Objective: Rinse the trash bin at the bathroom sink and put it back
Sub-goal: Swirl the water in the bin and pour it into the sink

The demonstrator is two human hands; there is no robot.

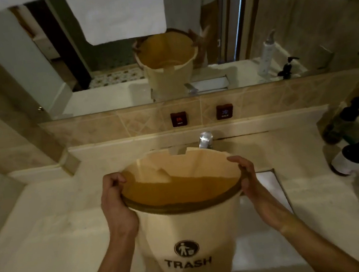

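A cream trash bin [187, 233] with a dark rim, a bin icon and the word TRASH on its front stands upright over the white sink basin [266, 252]. My left hand [116, 202] grips the rim on its left side. My right hand [248, 179] grips the rim on the right. The bin's mouth faces me and its inside looks orange-brown; whether water is in it I cannot tell. The chrome faucet [205, 140] stands just behind the bin's far edge, and no running water shows.
HOT [179, 119] and COLD [224, 112] buttons sit on the tiled backsplash. Dark pump bottles [354, 155] stand on the counter at the right. A white cloth [270, 183] lies beside the basin. The wall mirror [117, 59] above reflects the bin and a hanging towel.
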